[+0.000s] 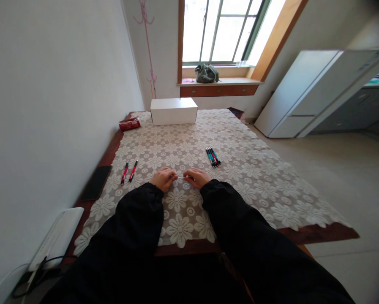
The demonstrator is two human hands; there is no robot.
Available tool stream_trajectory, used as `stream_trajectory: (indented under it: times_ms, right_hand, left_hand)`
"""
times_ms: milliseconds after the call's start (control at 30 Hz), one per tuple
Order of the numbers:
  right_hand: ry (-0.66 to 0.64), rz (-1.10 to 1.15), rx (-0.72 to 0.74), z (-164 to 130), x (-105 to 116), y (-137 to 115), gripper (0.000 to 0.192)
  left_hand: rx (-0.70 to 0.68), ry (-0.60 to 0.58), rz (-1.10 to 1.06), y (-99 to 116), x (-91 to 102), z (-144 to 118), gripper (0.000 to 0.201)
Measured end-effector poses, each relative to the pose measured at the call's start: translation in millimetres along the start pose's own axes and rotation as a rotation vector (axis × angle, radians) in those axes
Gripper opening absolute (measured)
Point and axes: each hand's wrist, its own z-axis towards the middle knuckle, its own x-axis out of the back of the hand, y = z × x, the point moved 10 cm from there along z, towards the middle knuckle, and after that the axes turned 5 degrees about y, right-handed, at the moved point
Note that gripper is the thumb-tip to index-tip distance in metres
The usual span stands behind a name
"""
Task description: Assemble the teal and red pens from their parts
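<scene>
Head view: left hand (164,177), right hand (196,177) pinching ends of thin pale item (180,177), possibly pen.

White box (173,111) — green bag (206,73)

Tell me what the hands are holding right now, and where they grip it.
The left hand and right hand pinch a thin pale item, one at each end. It is too small to identify.
</scene>
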Motion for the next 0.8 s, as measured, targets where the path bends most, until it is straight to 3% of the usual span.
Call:
stream_trajectory:
  times_ms: [333, 800]
  right_hand:
    - [-0.037, -0.033, 0.015, -1, -6, 2, 0.022]
    - [0.057, 0.018, 0.018, 1, 9, -6, 0.019]
  left_hand:
    - [0.039, 0.027, -0.032, -2, 3.8, -1, 0.011]
    - [0.029, 0.052, -0.039, -1, 7.3, -1, 0.009]
